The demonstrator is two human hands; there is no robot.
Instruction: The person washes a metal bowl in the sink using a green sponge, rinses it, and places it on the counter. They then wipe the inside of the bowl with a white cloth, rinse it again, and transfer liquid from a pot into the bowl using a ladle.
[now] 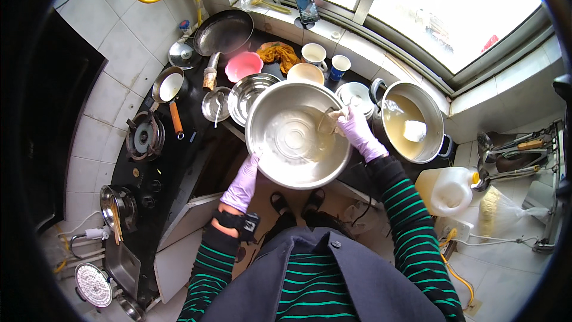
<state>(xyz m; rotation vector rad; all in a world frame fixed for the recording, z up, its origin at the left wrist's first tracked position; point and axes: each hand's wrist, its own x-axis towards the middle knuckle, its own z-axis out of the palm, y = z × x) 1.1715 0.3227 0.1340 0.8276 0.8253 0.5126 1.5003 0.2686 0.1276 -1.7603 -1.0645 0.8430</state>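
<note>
A large stainless steel basin (286,174) with a little liquid in its bottom is tilted in front of me. My left hand (243,181), in a light purple glove, grips the basin's lower left rim. At the right inner wall my right hand (359,130), gloved alike, holds a wet, pale brown cloth (330,121). To the right stands a large two-handled pot (435,116) of cloudy yellowish liquid with a white block-like thing (414,131) in it. Left of the basin are a smaller steel bowl (239,98) and a steel dish with a spoon (216,105).
Behind are a pink bowl (244,66), an orange cloth (280,55), a mug (313,54), a paper cup (340,67) and a wok (223,31). A gas burner (144,136) and small pan (168,86) lie left. A plastic jug (447,191) stands right. A cabinet door (178,264) hangs open.
</note>
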